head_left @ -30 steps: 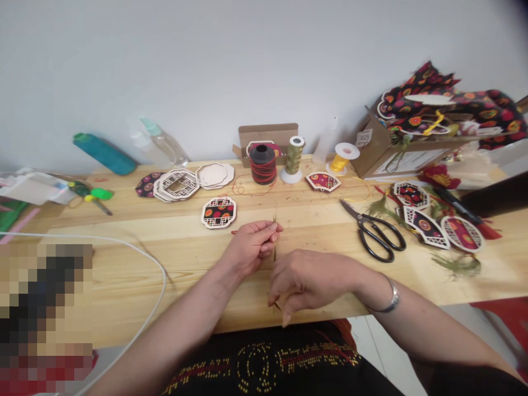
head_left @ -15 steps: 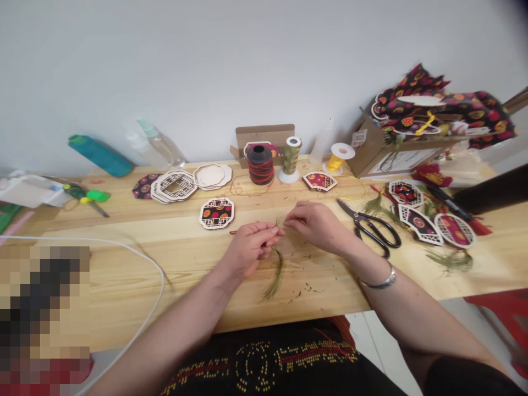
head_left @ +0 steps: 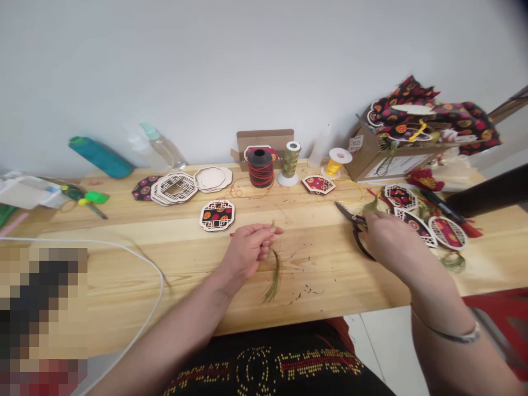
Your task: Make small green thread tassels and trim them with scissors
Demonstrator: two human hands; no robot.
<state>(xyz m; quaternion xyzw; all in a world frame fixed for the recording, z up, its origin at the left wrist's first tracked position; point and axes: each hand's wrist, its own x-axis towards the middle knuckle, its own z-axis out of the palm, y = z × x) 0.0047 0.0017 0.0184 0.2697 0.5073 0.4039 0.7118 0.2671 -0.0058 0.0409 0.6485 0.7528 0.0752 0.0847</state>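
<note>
My left hand (head_left: pixel 252 247) is closed in a pinch on a green thread tassel (head_left: pixel 273 278), its loose strands hanging below the fingers over the wooden table. A short bit of the tassel's top shows above the fingertips. On the right, my right hand (head_left: pixel 390 239) is closed over the handles of black-handled scissors (head_left: pixel 350 213). Their blades point up and left, and one handle loop shows beside the fingers. Part of the grip is hidden by the hand. A patterned octagonal pendant (head_left: pixel 217 215) lies just beyond my left hand.
Behind stand a red cord spool (head_left: pixel 260 169), a green thread spool (head_left: pixel 291 162) and a yellow spool (head_left: pixel 336 161). Wooden frames (head_left: pixel 175 188) lie at left. Finished pendants (head_left: pixel 447 232) and a cardboard box (head_left: pixel 383 159) are at right. A white cable (head_left: pixel 159 269) crosses the left side.
My right hand has left the tassel top and moved right onto the scissors. My left hand stays in place with the tassel.
</note>
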